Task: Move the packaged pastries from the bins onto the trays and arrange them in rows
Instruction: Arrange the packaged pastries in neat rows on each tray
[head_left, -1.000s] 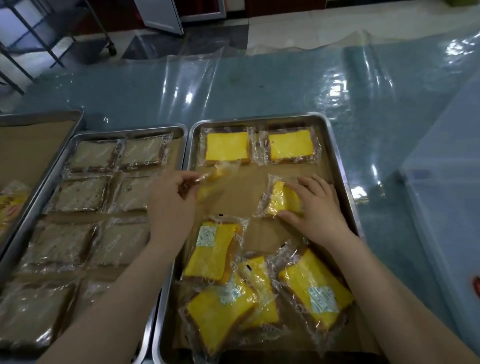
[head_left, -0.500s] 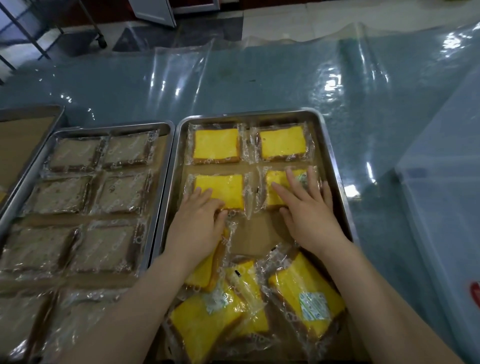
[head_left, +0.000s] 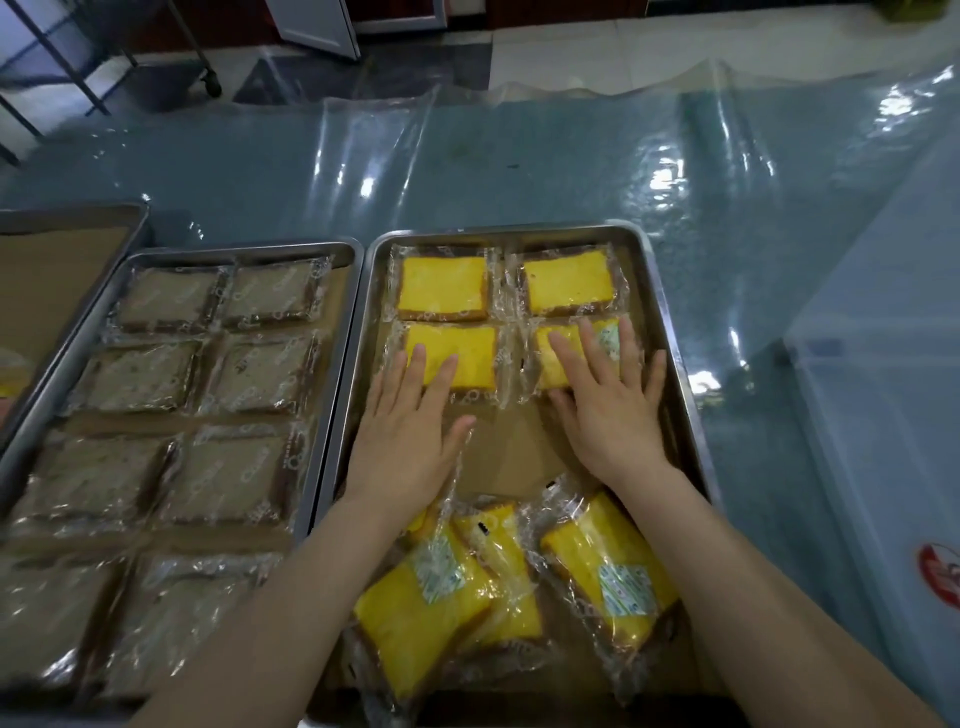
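Both hands lie flat with straight fingers, gripping nothing. The left hand (head_left: 410, 431) presses on the left packet (head_left: 457, 358) of the second row. The right hand (head_left: 610, 410) presses on the right packet (head_left: 605, 340) beside it. Both packets sit in the steel tray (head_left: 511, 233) at the centre of the frame, just below the finished top row (head_left: 441, 286). The step in hand appears to be squaring up this second row.

To do it well, the palms should stay light and the packets should be slid rather than lifted. Each yellow slab then lines up under the one above, with the clear wrapper edges touching and not riding over one another. The right packet looks slightly askew, with its label corner towards the tray wall, so it probably needs a small turn. The crinkly film may spring back, so a brief press after sliding should help.

A loose pile of packets (head_left: 431, 597) still waits at the lower end of the same tray, with bare brown liner (head_left: 519, 447) between it and the rows. The tray of brown pastries (head_left: 223, 374) to the left already sits in neat pairs.
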